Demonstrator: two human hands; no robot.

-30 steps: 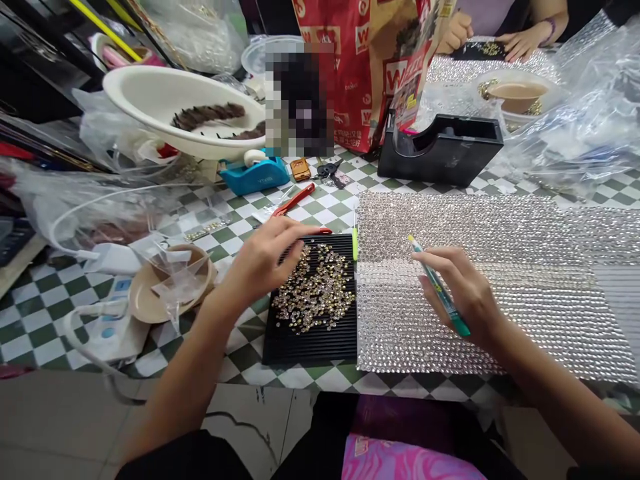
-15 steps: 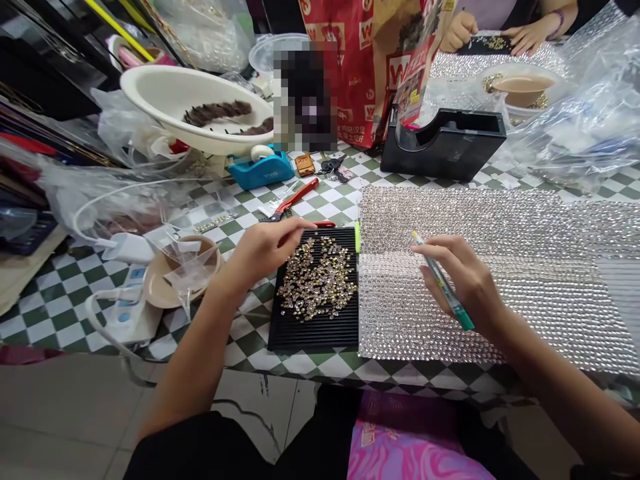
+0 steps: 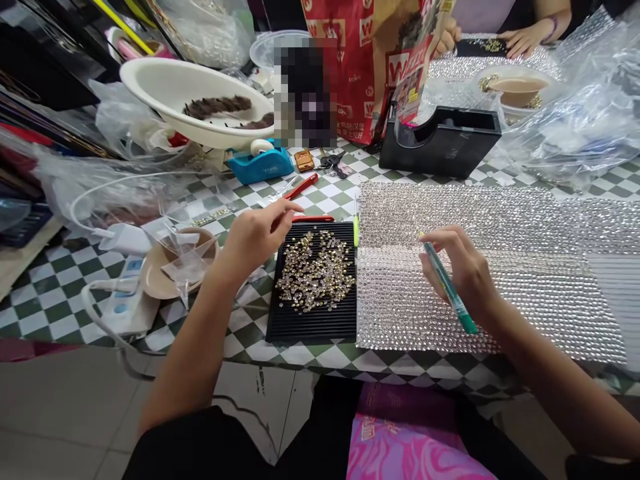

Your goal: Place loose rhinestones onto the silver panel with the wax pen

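My right hand (image 3: 463,270) is closed around a slim green pen (image 3: 450,290) with a pale yellow tip. It is over a wide sheet covered in rows of clear rhinestones (image 3: 400,320). Whether the tip touches the sheet I cannot tell. My left hand (image 3: 257,233) hovers by the upper left corner of a black ridged tray (image 3: 313,327), with its index finger stretched out and nothing seen in it. Loose gold-backed rhinestones (image 3: 317,277) are spread over the tray, which lies against the sheet's left edge.
Red-handled pliers (image 3: 303,187), a blue tape dispenser (image 3: 260,163) and a black tape dispenser (image 3: 440,143) stand behind. A white basin (image 3: 200,133) is at the back left, near a power strip (image 3: 130,307). Across the table, another person's hands (image 3: 525,40) hold a dark strip.
My left hand has drawn back a little to the left, off the tray's top edge. My right hand has shifted slightly right with the pen. The whole view has moved slightly.
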